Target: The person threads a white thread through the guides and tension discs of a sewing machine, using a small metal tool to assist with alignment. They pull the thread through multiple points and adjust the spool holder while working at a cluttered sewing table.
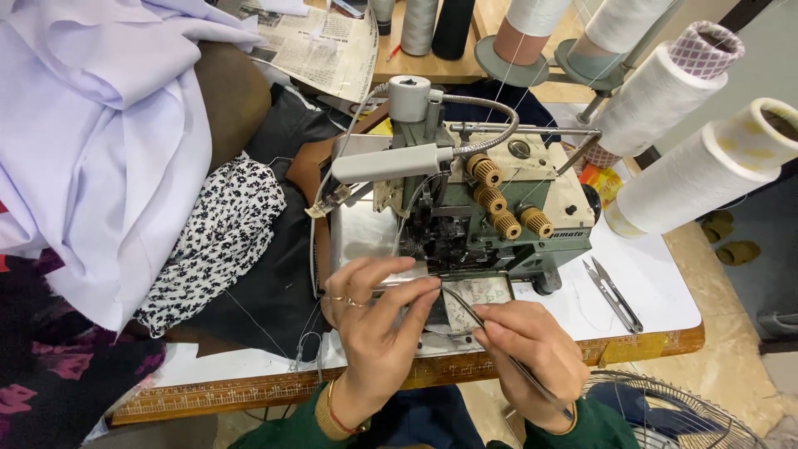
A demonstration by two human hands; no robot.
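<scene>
Tweezers (499,345), thin, dark and long, run slantwise from the lower right up to the front of the green overlock machine (478,212), their tip close to the needle area just below the machine's dark middle. The right hand (532,349) has its grip closed around them: thumb and forefinger pinch the shaft about midway, and the back end sticks out past the wrist toward the lower right. The left hand (378,320) lies just beside, its fingers bent and drawn together, fingertips resting against the machine's silver front plate (366,237) near the tweezers' tip; whether it pinches a thread there cannot be told. It wears rings and a bangle at the wrist.

The machine stands on a white worktop (657,283) with a ruler strip along its near edge. Four ribbed yellow tension knobs (503,204) sit in a row on its top, and a small grey lamp (391,162) on a flexible neck hangs over the left part. A pair of thread snips (613,295) lies to the right of the machine, well apart from both hands. Large white thread cones (690,170) stand at the upper right. Black fabric (266,283), a black-and-white printed cloth (220,237) and pale lilac cloth (108,141) lie heaped to the left.
</scene>
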